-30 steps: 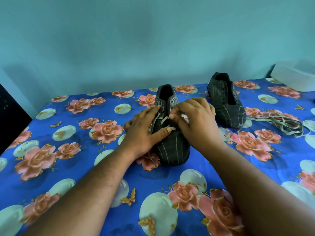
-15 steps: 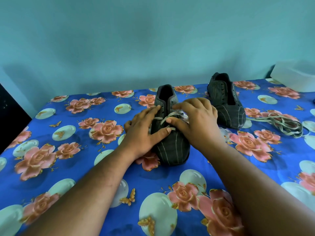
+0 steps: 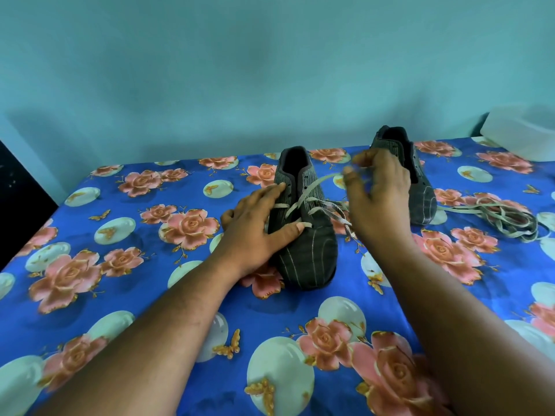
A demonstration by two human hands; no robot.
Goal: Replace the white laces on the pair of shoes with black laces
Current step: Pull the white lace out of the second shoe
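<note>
A grey striped shoe (image 3: 309,250) stands in the middle of the blue flowered cloth, toe toward me. My left hand (image 3: 255,232) lies flat against its left side, thumb across the vamp. A white lace (image 3: 312,189) still crosses the lower eyelets. My right hand (image 3: 378,193) is raised to the right of the shoe and pinches the lace's free end, drawn taut up and right. The second grey shoe (image 3: 420,199) stands behind that hand, with no lace in it. A loose pile of pale lace (image 3: 504,217) lies further right.
The cloth (image 3: 120,295) covers the whole surface up to a teal wall. A white box (image 3: 522,133) sits at the back right corner. A dark object (image 3: 18,199) stands off the left edge.
My right hand has lifted from the shoe's eyelets and moved up and right, pulling a length of white lace out. The left hand has stayed on the shoe.
</note>
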